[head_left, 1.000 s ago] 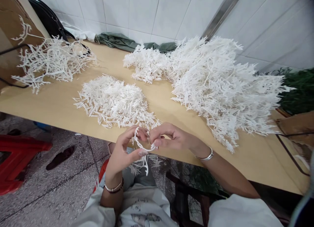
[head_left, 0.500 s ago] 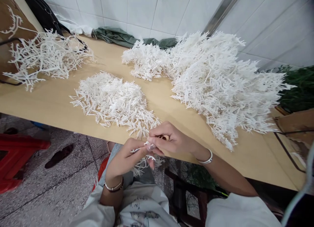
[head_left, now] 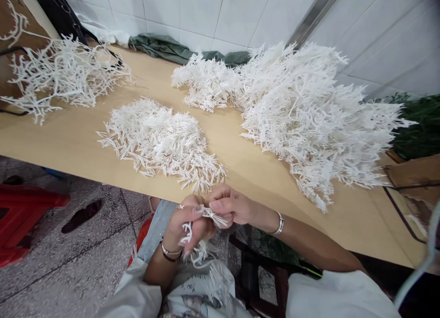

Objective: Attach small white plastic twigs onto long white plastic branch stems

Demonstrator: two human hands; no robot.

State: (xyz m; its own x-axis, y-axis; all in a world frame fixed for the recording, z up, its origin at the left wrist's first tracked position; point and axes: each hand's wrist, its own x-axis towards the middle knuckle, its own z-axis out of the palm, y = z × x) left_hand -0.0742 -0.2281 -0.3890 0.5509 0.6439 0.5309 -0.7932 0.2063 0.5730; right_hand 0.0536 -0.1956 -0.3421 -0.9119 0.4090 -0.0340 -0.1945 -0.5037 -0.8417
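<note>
Close together at the table's front edge, my two hands work on a white plastic foliage stem [head_left: 186,233]. My left hand [head_left: 189,222] is closed round the stem, its thumb on top. With thumb and fingers, my right hand [head_left: 233,205] pinches a small white sprig [head_left: 213,216] where it meets the stem. More white fronds hang below the hands over my lap. Just beyond my hands lies a heap of small white sprigs [head_left: 158,139].
A big pile of white foliage [head_left: 309,112] covers the table's right side. Bare branched white stems [head_left: 68,75] lie at the left. Green cloth [head_left: 161,47] runs along the tiled wall. A red stool [head_left: 30,217] and a dark slipper [head_left: 82,216] are on the floor.
Both hands have drawn slightly down toward me, and the left has turned so its thumb lies on top. A sprig's fanned tips now show between them, and fronds hang lower over my lap.
</note>
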